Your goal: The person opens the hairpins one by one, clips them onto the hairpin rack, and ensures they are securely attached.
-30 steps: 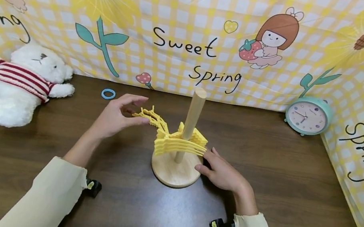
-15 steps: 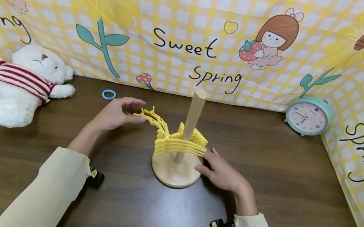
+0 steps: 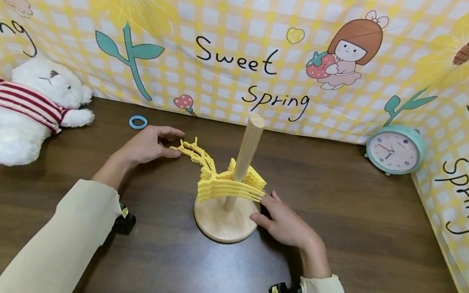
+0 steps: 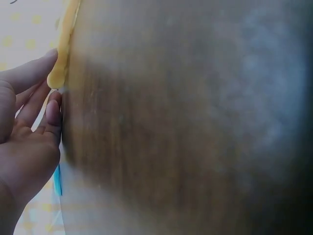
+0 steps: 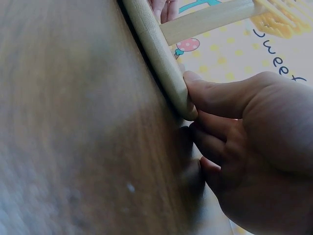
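Note:
In the head view, a wooden stand with a round base and an upright post is at the middle of the table. Yellow plastic pieces with curved parallel ribs surround the post partway up; a thinner, jagged yellow part sticks out to the left. My left hand is at this part's free end, thumb and index finger apart around it. The left wrist view shows its rounded tip beside the fingers. My right hand holds the base's rim, thumb on top, fingertips at the edge.
A light blue ring lies behind my left hand. At the left is a white teddy bear in a striped shirt. A mint alarm clock stands at the back right. Patterned yellow checked cloth walls the table's back and sides.
My left hand has drawn back slightly to the left along the yellow part's end. The stand, the yellow pieces and my right hand stay where they were.

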`<state>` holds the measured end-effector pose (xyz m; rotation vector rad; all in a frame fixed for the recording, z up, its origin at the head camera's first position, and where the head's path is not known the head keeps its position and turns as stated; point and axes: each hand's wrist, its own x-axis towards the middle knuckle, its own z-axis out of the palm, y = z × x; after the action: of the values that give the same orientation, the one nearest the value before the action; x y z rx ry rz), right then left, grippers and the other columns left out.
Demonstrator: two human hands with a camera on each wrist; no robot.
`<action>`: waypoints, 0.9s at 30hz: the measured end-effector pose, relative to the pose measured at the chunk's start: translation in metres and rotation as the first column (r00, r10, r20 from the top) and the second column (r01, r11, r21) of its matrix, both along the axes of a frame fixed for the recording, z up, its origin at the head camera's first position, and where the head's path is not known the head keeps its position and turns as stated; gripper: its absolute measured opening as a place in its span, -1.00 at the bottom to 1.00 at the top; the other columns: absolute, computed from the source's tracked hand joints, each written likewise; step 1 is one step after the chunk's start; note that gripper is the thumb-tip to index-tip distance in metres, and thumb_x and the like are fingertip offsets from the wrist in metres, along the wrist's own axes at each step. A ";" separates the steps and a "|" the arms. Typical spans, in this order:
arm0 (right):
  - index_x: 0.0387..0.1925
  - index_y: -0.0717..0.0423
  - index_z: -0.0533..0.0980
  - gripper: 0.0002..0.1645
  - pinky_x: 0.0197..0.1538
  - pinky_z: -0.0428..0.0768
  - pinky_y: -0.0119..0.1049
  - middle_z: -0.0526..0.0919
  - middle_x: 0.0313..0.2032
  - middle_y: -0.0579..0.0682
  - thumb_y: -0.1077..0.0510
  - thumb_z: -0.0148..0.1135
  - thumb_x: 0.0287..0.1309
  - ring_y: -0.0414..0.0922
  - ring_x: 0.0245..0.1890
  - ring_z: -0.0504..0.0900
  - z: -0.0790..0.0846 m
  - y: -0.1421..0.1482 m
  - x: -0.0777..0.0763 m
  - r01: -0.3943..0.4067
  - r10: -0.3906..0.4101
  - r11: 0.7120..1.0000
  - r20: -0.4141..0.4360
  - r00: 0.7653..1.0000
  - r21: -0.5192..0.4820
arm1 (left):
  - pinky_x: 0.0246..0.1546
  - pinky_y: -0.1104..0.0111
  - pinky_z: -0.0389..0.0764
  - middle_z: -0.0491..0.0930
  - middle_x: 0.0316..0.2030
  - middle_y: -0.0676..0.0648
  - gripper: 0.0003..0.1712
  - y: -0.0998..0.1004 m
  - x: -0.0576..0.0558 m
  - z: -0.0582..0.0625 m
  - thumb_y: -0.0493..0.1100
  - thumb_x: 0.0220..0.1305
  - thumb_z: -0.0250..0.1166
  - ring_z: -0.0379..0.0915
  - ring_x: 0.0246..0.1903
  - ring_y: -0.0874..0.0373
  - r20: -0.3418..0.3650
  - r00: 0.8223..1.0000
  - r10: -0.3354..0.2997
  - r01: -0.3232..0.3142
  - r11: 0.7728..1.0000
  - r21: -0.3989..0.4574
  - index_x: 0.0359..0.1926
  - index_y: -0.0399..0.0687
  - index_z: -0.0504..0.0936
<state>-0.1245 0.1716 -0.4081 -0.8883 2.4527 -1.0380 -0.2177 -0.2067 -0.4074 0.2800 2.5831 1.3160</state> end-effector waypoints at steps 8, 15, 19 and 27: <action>0.34 0.27 0.39 -0.49 0.54 -0.18 0.08 0.48 0.31 0.16 0.23 0.18 0.44 0.04 0.43 0.30 0.000 0.001 -0.002 -0.009 0.009 1.000 -0.016 1.000 -0.006 | 0.21 0.01 0.36 0.45 0.26 -0.30 -0.45 -0.001 -0.004 0.000 -0.32 0.34 0.34 0.31 0.22 -0.19 0.003 1.000 -0.019 0.019 0.999 -0.040 0.34 -0.21 0.51; 0.42 0.25 0.33 -0.42 0.54 -0.19 0.09 0.41 0.38 0.17 0.22 0.17 0.45 0.04 0.47 0.24 -0.001 0.001 -0.001 -0.018 0.018 1.000 -0.022 1.000 0.003 | 0.16 0.03 0.39 0.49 0.21 -0.31 -0.49 -0.002 -0.003 -0.002 -0.33 0.35 0.32 0.36 0.17 -0.18 -0.004 1.000 -0.017 0.016 0.999 -0.051 0.30 -0.23 0.54; 0.42 0.27 0.33 -0.41 0.54 -0.19 0.10 0.40 0.39 0.18 0.23 0.18 0.44 0.05 0.47 0.22 -0.001 0.000 -0.001 -0.017 0.017 1.000 -0.021 1.000 -0.002 | 0.15 0.05 0.40 0.51 0.18 -0.31 -0.51 -0.002 -0.002 -0.003 -0.34 0.34 0.33 0.38 0.15 -0.17 -0.009 1.000 -0.005 0.005 0.999 -0.035 0.28 -0.23 0.56; 0.40 0.27 0.34 -0.43 0.54 -0.19 0.09 0.42 0.38 0.18 0.24 0.18 0.44 0.05 0.47 0.23 -0.001 0.001 -0.001 -0.013 0.013 1.000 -0.023 1.000 -0.002 | 0.10 0.09 0.42 0.53 0.11 -0.29 -0.51 -0.001 -0.001 0.000 -0.31 0.30 0.39 0.40 0.09 -0.14 0.001 1.000 -0.013 0.013 1.000 -0.027 0.24 -0.26 0.58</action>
<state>-0.1256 0.1725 -0.4095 -0.9202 2.4614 -1.0316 -0.2188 -0.2081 -0.4073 0.2913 2.5921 1.2759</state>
